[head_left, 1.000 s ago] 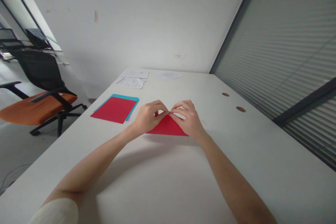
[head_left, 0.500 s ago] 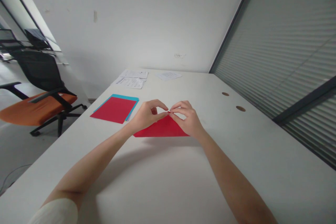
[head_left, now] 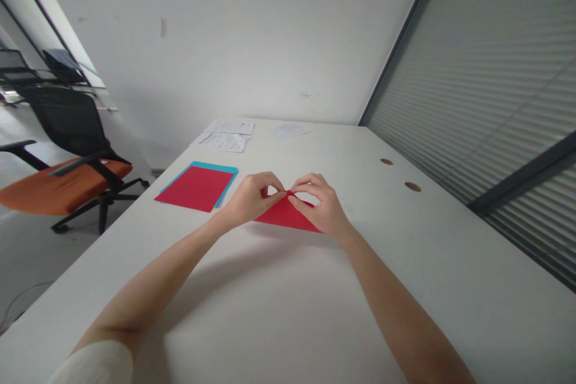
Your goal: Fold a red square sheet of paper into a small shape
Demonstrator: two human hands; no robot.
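A sheet of red paper is held between my two hands over the middle of the white table, its lower edge slanting down to the right. My left hand pinches its top edge between thumb and fingertips. Close beside it, my right hand pinches the same edge, the two sets of fingertips almost meeting. The fingers cover the sheet's upper left and right parts, so any crease there is hidden. To the left lies a stack of coloured paper with a red sheet on top and blue sheets showing beneath.
Printed papers lie at the table's far left, and another printed sheet near the wall. Two round cable holes are at the right. An office chair stands left of the table; a window with blinds borders the right.
The red paper has turned in my fingers: its lower edge has gone from nearly level to slanting, with the left part raised. Both hands have stayed almost in place.
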